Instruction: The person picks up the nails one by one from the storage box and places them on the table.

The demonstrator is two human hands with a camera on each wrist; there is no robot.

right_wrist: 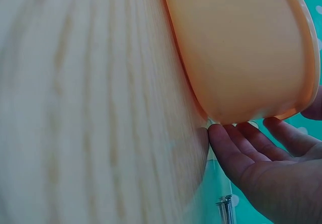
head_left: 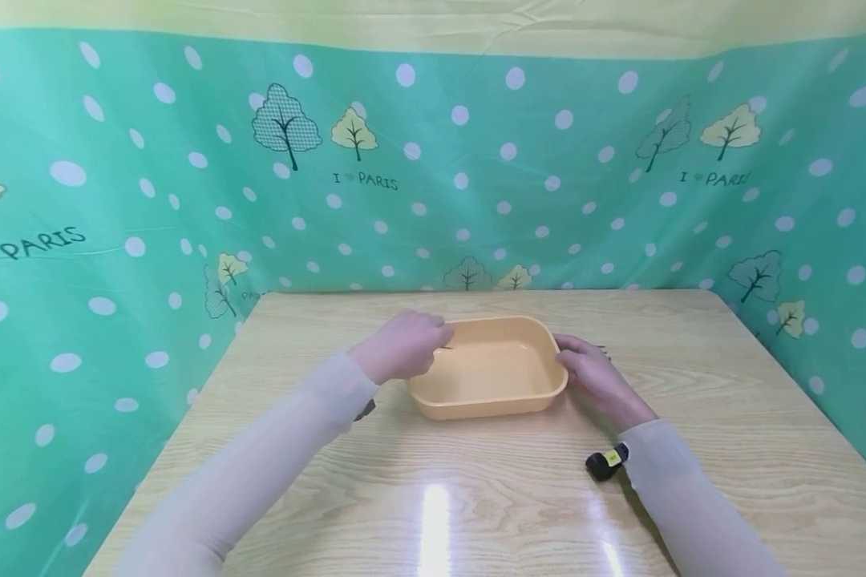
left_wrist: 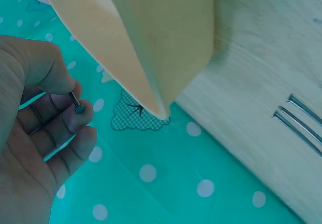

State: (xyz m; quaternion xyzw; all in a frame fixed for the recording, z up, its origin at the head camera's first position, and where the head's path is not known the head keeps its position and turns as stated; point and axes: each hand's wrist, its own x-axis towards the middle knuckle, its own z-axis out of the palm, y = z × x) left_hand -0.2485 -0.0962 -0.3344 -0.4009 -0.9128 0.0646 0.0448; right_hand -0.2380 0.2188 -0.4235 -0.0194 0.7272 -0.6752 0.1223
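A pale orange plastic tray with rounded corners stands on the wooden table. My left hand is over the tray's left end, pinching a small metal nail between thumb and fingers; the nail's head shows below the fingertips in the left wrist view. My right hand holds the tray's right end, fingers against the outer wall and thumb near the rim. Several loose nails lie on the table in the left wrist view. More nails lie beyond the right hand.
The wooden table carries bright light reflections near its front. A green dotted curtain hangs behind and along both sides. A small black device with a yellow label sits at the right wrist.
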